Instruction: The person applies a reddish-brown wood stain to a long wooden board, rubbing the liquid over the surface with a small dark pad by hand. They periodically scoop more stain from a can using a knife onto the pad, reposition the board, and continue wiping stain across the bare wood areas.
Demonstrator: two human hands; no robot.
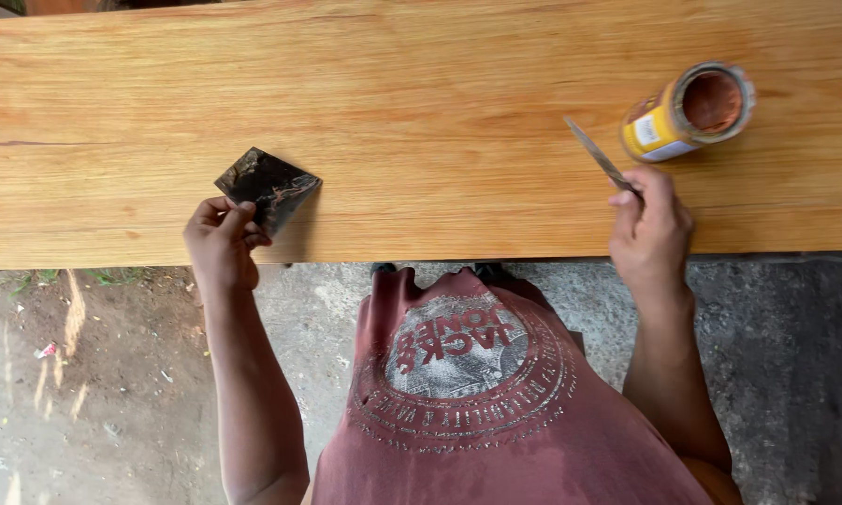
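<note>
A wide varnished wooden plank (421, 122) runs across the view in front of me. My left hand (220, 245) pinches a dark, stained square scraper card (269, 187) by one corner, holding it over the plank's near edge. My right hand (650, 229) grips a thin metal blade tool (597, 155), its tip pointing up and left above the plank. Just beyond that tip an open yellow-labelled can (690, 110) lies on the plank, with reddish-brown contents showing inside.
Below the plank's near edge lies a rough concrete floor (786, 355) on the right and bare dirt (84, 374) with scraps of litter on the left. My red printed shirt (477, 402) fills the lower middle.
</note>
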